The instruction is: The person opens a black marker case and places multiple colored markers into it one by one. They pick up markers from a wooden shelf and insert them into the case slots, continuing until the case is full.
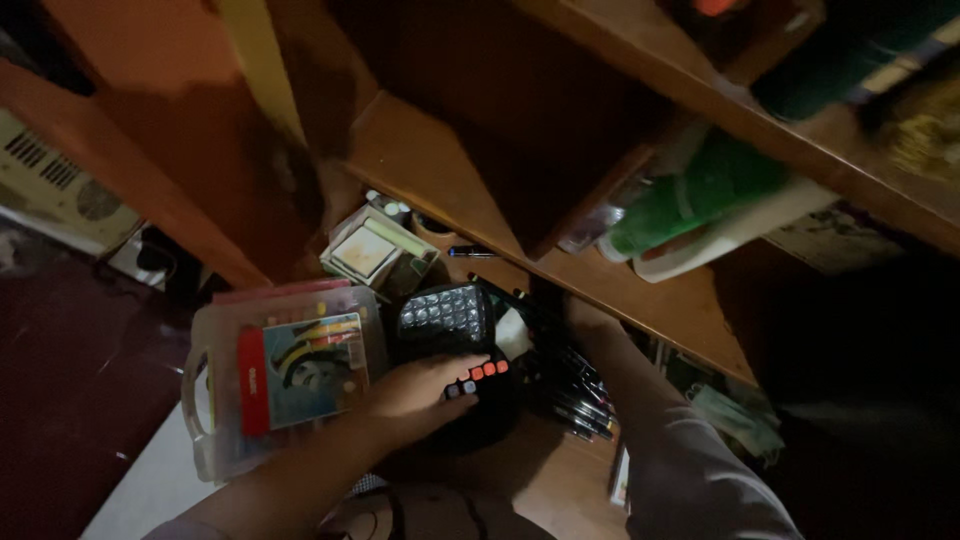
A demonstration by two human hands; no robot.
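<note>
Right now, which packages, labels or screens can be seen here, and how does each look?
Clear plastic case: lower left, beside the left hand; colourful picture insert with a red strip.
Small carton: behind the case, square, pale green and cream.
Calculator: under the left hand, dark, with grey and orange keys; screen not visible.

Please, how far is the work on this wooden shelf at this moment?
Done: nothing clearly finished; the clear plastic case, small box and pens lie crowded on the wooden shelf. In hand: the left hand rests on the black calculator; the right hand reaches in by the pens, its grip hidden. Left: apparently the rest of the clutter.
</note>
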